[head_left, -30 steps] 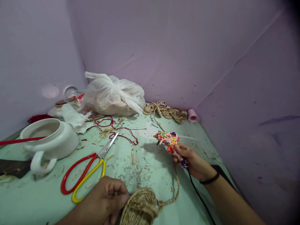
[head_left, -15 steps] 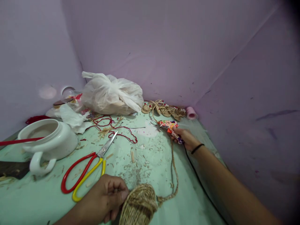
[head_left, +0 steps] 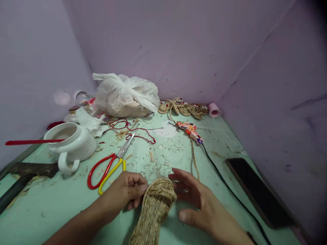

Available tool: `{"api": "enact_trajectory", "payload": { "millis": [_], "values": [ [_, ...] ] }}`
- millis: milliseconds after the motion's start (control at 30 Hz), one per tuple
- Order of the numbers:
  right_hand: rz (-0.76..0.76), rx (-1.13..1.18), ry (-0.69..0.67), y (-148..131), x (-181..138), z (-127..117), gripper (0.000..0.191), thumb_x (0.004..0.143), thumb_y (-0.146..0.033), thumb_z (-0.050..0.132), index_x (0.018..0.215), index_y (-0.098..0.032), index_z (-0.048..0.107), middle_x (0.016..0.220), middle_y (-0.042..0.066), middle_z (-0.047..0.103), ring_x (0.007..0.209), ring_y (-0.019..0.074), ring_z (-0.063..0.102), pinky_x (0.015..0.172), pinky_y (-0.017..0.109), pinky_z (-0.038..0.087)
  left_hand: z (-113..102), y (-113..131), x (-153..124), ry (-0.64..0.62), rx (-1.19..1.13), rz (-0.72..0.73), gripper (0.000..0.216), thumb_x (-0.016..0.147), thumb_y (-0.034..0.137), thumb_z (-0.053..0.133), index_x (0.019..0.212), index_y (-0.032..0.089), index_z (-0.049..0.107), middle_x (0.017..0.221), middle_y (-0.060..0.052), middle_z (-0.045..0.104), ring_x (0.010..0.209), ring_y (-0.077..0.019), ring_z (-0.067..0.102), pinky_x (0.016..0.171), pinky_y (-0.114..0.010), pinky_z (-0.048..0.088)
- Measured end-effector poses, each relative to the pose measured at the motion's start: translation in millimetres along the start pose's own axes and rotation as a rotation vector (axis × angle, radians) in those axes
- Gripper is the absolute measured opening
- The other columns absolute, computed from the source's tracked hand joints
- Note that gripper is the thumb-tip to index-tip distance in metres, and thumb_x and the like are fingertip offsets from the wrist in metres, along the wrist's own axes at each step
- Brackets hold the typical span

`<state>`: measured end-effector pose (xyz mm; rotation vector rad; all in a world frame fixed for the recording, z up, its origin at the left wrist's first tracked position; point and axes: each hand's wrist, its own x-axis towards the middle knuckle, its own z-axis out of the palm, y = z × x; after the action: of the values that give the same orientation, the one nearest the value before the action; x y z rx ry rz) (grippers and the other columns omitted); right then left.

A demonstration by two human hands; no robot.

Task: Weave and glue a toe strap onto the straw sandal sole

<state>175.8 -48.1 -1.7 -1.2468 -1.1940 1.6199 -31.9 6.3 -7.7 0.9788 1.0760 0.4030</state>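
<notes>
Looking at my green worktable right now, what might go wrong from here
The black cord runs past your open right hand, so a wide sweep might snag it and drag the floral-covered tool. Your left hand, at the woven fiber piece, is near the handles of the scissors; a sideways move could knock them. The red stick juts out past the rim of the white pot, so a bump might dislodge it.

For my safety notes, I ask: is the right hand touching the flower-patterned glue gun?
Apart. The head view shows green tabletop between the right hand and the flower-patterned glue gun.
</notes>
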Motion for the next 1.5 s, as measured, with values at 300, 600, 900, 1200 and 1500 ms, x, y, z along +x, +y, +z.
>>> {"api": "enact_trajectory", "payload": {
  "millis": [300, 600, 900, 1200, 1500],
  "values": [
    [-0.098, 0.07, 0.263, 0.0, 21.0, 13.9, 0.059, 0.061, -0.02, 0.067, 0.114, -0.021, 0.042, 0.092, 0.006, 0.064, 0.089, 0.0218, 0.06, 0.073, 0.034, 0.049, 1.0, -1.0, 12.5, 0.09, -0.103, 0.195, 0.027, 0.07, 0.034, 0.061, 0.082, 0.009, 0.059, 0.051, 0.0, 0.055, 0.042, -0.007, 0.045, 0.041, -0.018, 0.035],
    [-0.259, -0.071, 0.111, 11.5, 66.1, -17.8, 0.059, 0.061, -0.011, 0.064, 0.115, -0.019, 0.043, 0.101, 0.007, 0.063, 0.091, 0.0192, 0.06, 0.078, 0.035, 0.047, 10.7, -0.4, 26.8, 0.591, 0.518, 0.597, 0.025, 0.072, 0.025, 0.054, 0.094, 0.015, 0.06, 0.083, -0.005, 0.062, 0.058, -0.0123, 0.051, 0.057, -0.025, 0.041],
    [-0.325, 0.284, -0.062, 7.0, 62.0, -12.8, 0.062, 0.055, -0.012, 0.072, 0.111, -0.025, 0.048, 0.108, 0.007, 0.059, 0.095, 0.0204, 0.058, 0.083, 0.036, 0.043, 8.7, 9.0, 40.8, 0.463, 0.435, 0.533, 0.021, 0.069, 0.028, 0.059, 0.086, 0.016, 0.056, 0.061, 0.003, 0.057, 0.055, -0.0135, 0.052, 0.052, -0.023, 0.039],
    [-0.346, 0.435, -0.044, 7.7, 57.3, 8.9, 0.067, 0.053, -0.016, 0.076, 0.112, -0.03, 0.049, 0.119, 0.007, 0.05, 0.089, 0.0181, 0.058, 0.075, 0.033, 0.047, 14.2, 12.1, 35.4, 0.289, 0.0, 0.487, 0.031, 0.06, 0.019, 0.068, 0.086, 0.016, 0.053, 0.081, -0.002, 0.065, 0.075, -0.0169, 0.062, 0.069, -0.026, 0.048],
    [-0.446, 0.002, 0.459, -6.8, 42.6, 8.0, 0.03, 0.066, -0.025, 0.067, 0.094, -0.022, 0.058, 0.088, 0.005, 0.061, 0.067, 0.015, 0.055, 0.062, 0.03, 0.047, 16.4, 18.4, 26.5, -0.061, -0.599, -0.011, 0.022, 0.075, 0.021, 0.048, 0.085, 0.009, 0.064, 0.068, -0.008, 0.069, 0.061, -0.0176, 0.064, 0.065, -0.03, 0.05]
  ]
}}
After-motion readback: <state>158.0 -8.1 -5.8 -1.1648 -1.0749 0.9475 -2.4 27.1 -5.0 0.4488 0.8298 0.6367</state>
